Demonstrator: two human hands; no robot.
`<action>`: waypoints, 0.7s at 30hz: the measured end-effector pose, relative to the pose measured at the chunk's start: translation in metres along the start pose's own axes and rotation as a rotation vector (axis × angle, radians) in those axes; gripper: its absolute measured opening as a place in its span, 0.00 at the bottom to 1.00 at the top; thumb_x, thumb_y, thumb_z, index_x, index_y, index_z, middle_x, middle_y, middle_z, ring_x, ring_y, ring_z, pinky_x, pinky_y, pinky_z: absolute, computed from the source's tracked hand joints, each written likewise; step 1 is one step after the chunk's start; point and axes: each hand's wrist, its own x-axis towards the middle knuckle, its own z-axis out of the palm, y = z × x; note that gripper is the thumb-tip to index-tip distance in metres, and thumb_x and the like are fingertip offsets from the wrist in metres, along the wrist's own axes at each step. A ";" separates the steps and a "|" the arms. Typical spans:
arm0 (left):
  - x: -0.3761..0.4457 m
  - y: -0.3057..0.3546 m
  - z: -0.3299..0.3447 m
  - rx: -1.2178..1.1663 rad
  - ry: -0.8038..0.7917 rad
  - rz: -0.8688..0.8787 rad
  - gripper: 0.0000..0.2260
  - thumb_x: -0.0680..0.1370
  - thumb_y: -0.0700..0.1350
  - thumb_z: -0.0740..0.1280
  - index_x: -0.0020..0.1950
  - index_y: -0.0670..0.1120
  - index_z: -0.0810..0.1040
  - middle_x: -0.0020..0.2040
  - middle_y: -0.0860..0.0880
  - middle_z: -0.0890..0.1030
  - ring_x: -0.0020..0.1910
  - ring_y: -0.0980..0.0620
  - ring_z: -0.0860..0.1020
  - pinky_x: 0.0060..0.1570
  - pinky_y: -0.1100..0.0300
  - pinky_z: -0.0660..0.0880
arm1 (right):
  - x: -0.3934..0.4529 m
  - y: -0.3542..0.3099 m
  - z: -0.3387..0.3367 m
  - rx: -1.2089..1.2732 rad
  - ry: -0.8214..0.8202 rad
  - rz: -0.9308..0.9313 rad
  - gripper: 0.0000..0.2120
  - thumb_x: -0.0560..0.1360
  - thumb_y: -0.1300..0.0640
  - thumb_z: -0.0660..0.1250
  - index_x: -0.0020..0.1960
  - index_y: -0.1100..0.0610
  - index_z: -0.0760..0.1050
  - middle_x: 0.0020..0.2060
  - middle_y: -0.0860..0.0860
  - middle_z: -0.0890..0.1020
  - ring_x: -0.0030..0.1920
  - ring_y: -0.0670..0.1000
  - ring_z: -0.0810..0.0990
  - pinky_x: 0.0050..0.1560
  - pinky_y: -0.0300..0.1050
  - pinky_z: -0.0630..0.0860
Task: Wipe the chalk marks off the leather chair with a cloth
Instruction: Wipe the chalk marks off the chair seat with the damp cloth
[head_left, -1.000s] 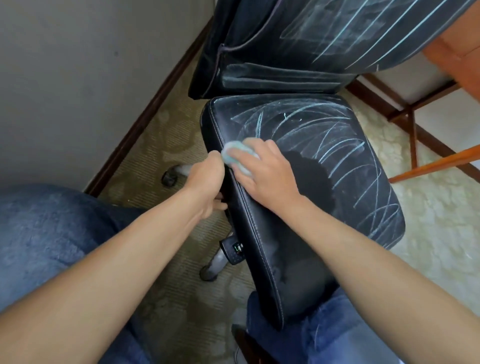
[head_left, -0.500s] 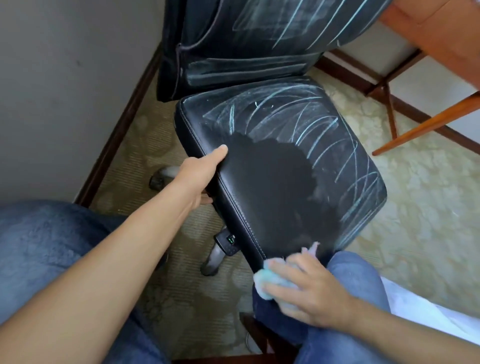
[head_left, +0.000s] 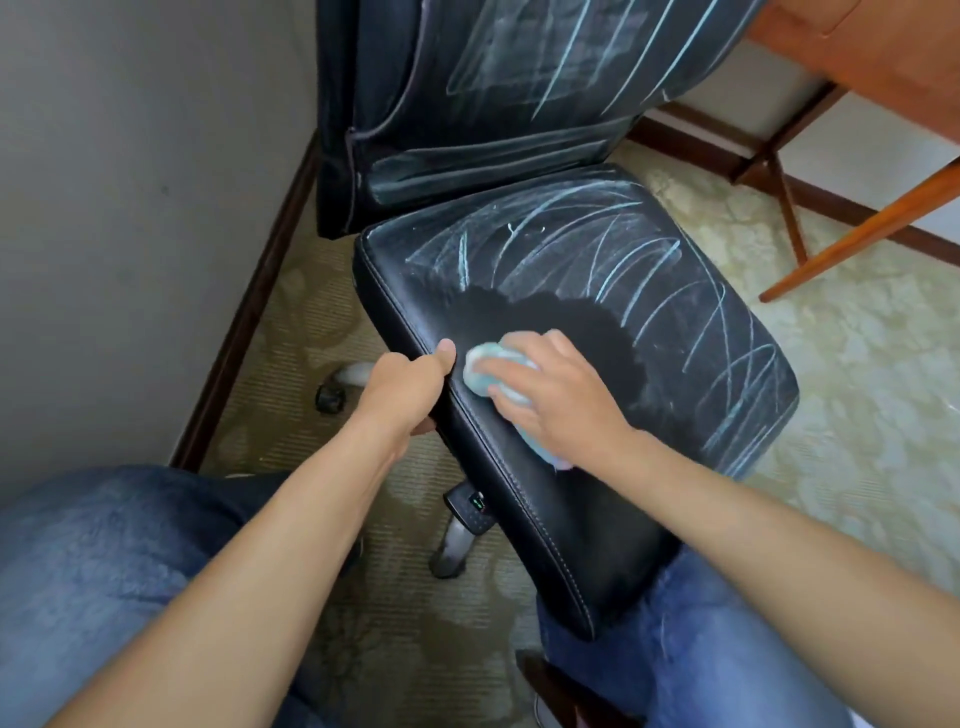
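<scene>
Since half a second ago, the right hand has carried the cloth from the seat's near corner back up to its left edge, beside the other hand.

Going left to right: a plain wall and dark skirting board (head_left: 249, 332) run down the left, with a denim-clad knee (head_left: 104, 561) below. The left hand (head_left: 402, 389) grips the left edge of the leather chair (head_left: 545, 519), thumb lying on top of the seam, fingers curled underneath, steadying the seat. Just beside it, almost touching the thumb, the right hand (head_left: 561, 400) presses the pale blue cloth (head_left: 488, 371) flat on the leather; its fingers spread over the wad, and whether they are also pinching it I cannot quite tell, since the cloth is mostly hidden beneath the palm.

Around the cloth the seat is wiped clean in a dark patch. The chalk marks (head_left: 649, 270) that remain lie away from both hands: in an arc across the far and right parts of the seat, their strokes running mostly front to back, and more on the backrest (head_left: 519, 78) beyond. The right hand is the nearer one to them, so the next strokes probably need to push forward and rightward from the clean patch. A wooden table leg (head_left: 857, 228) slants across the patterned carpet at far right.
</scene>
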 end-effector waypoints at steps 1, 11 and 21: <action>0.000 -0.001 -0.001 0.007 0.000 -0.004 0.20 0.81 0.59 0.69 0.64 0.45 0.77 0.58 0.47 0.83 0.54 0.48 0.82 0.44 0.53 0.81 | 0.023 0.007 0.005 0.006 0.001 0.040 0.13 0.77 0.56 0.69 0.61 0.49 0.81 0.57 0.53 0.78 0.45 0.58 0.70 0.48 0.56 0.74; 0.003 -0.002 0.004 0.209 -0.024 0.050 0.34 0.68 0.72 0.68 0.62 0.47 0.78 0.56 0.49 0.84 0.56 0.44 0.83 0.61 0.46 0.80 | 0.164 0.014 0.034 -0.002 0.008 0.395 0.14 0.77 0.52 0.63 0.61 0.46 0.80 0.53 0.51 0.77 0.51 0.58 0.75 0.49 0.57 0.78; 0.010 -0.009 0.006 0.313 0.025 0.089 0.33 0.77 0.68 0.68 0.67 0.41 0.73 0.58 0.46 0.82 0.58 0.43 0.81 0.61 0.46 0.79 | 0.191 0.006 0.030 -0.066 0.025 0.558 0.12 0.79 0.50 0.60 0.57 0.47 0.81 0.54 0.54 0.77 0.51 0.63 0.79 0.48 0.53 0.74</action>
